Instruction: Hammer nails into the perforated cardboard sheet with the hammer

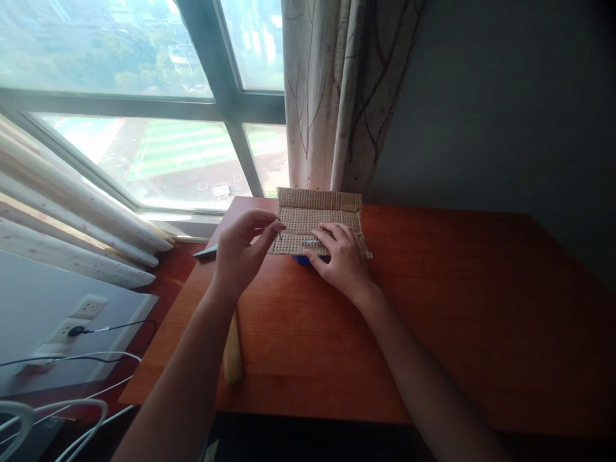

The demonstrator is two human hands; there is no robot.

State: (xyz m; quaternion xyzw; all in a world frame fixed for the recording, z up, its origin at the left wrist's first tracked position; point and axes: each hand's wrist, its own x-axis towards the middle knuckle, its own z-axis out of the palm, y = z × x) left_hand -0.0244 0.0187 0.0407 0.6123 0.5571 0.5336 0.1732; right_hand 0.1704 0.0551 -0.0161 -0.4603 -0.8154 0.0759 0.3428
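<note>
A tan sheet full of small holes (308,221), with fold lines across it, lies tilted up toward the back of the desk. My left hand (245,247) is at its left edge, thumb and forefinger pinched together. A thin, small thing seems to stick out below those fingertips, too small to name. My right hand (341,253) rests on the sheet's right part with its fingers spread, the thumb by the front edge. Between that thumb and forefinger shows a short row of light and dark marks (312,243). Under the sheet's front edge a blue object (301,260) peeks out, mostly hidden.
The reddish wooden desk (308,346) carries a yellowish wooden stick (233,353), partly behind my left forearm. A flat grey-blue object (206,254) lies at the left edge. Beyond are a window (183,147) and curtains (317,96); cables (96,356) run at lower left.
</note>
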